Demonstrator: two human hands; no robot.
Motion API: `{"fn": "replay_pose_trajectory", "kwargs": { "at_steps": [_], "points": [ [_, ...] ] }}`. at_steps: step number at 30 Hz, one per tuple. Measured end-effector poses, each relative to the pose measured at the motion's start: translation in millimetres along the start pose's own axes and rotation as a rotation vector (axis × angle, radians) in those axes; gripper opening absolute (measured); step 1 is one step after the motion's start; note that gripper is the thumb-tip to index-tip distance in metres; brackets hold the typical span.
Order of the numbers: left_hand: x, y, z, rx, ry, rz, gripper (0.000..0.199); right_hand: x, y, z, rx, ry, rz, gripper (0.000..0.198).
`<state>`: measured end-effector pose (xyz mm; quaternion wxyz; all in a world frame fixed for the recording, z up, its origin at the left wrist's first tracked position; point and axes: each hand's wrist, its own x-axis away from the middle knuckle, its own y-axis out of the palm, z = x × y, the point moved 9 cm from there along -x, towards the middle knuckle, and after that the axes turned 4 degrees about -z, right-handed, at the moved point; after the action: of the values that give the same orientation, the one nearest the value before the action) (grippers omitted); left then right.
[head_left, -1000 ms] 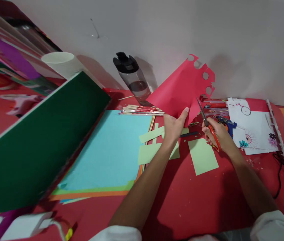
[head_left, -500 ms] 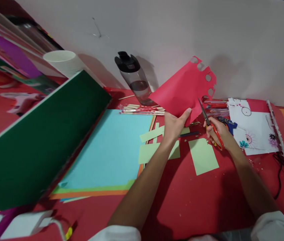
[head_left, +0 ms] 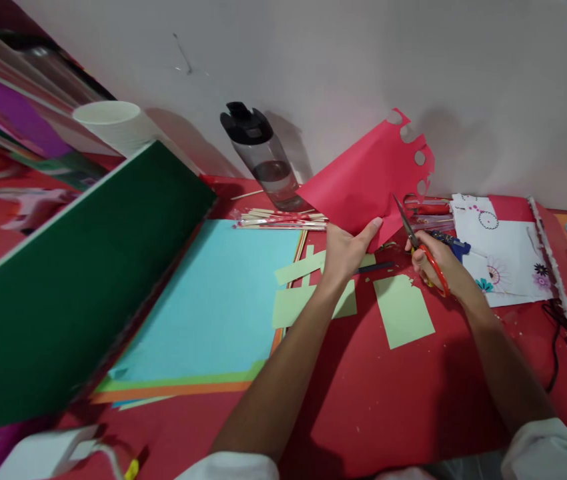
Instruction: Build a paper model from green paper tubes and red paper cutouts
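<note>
My left hand grips the lower edge of a red sheet of paper, thumb on the near face and the other fingers hidden behind. Round holes and bitten-out notches run along the sheet's upper right edge. My right hand is closed round the orange handles of a pair of scissors. Their dark blades point up and left, beside the sheet's right edge; I cannot tell whether they touch it. Below the hands lie a pale green paper piece and pale green strips.
A stack of coloured paper, blue on top, lies left beside a slanting green board. A water bottle stands near the wall behind wooden sticks. A blue glue gun and patterned white paper are at right.
The view has shifted slightly, so most things sit a little further left. Both hands keep their hold on the red paper and the scissors, almost unmoved.
</note>
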<state>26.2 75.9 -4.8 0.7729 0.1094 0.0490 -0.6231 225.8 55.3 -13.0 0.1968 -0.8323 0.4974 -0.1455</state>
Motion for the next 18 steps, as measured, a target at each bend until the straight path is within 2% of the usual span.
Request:
{"fn": "replay_pose_trajectory", "kwargs": {
  "at_steps": [9,18],
  "points": [
    [-2,2,-2,-0.002,0.041,-0.020,0.045,3,-5,-13,0.044,0.009,0.019,0.051],
    [-1,3,-4,0.003,0.012,-0.025,0.036,4,-11,-13,0.079,0.041,0.037,0.054]
  ]
}}
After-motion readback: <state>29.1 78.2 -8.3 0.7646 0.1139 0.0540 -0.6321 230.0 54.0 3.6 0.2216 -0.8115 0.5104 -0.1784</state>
